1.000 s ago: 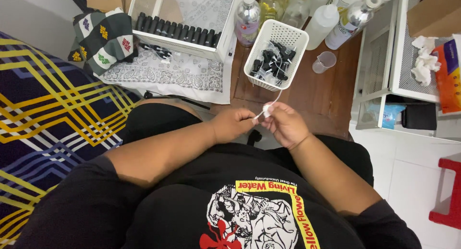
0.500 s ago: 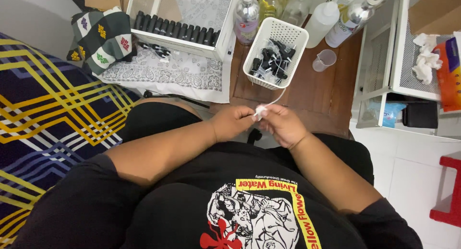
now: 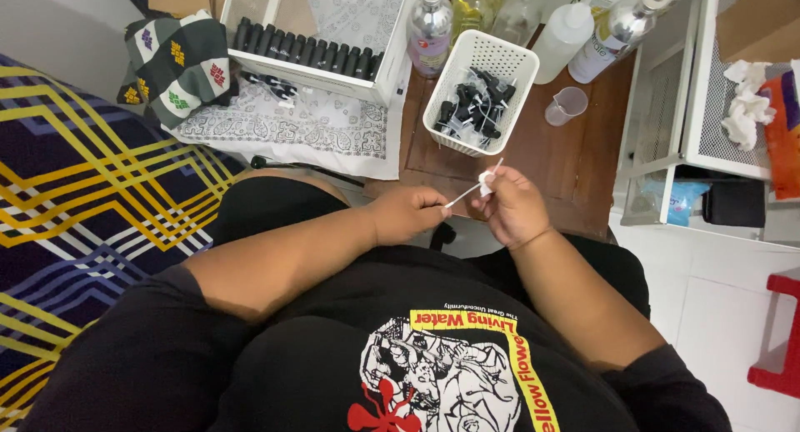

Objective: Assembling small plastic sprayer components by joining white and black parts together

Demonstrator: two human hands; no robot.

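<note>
Both hands' fingers pinch a thin white tube [image 3: 472, 190] near the white basket [image 3: 482, 90].

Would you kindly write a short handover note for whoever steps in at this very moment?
Left hand: pinching the lower end of a thin white tube at the edge of the wooden table.
Right hand: gripping a small white piece through which the tube passes; the tube's tip sticks out above it.
Nearby: a white basket of black spray tops sits just beyond the hands, a small clear cup to its right, bottles behind, and a white tray with a row of black caps on the left.
Done: tube and white piece are together in hand.
Left: whether it is fully seated cannot be told; the basket holds many more tops.
</note>
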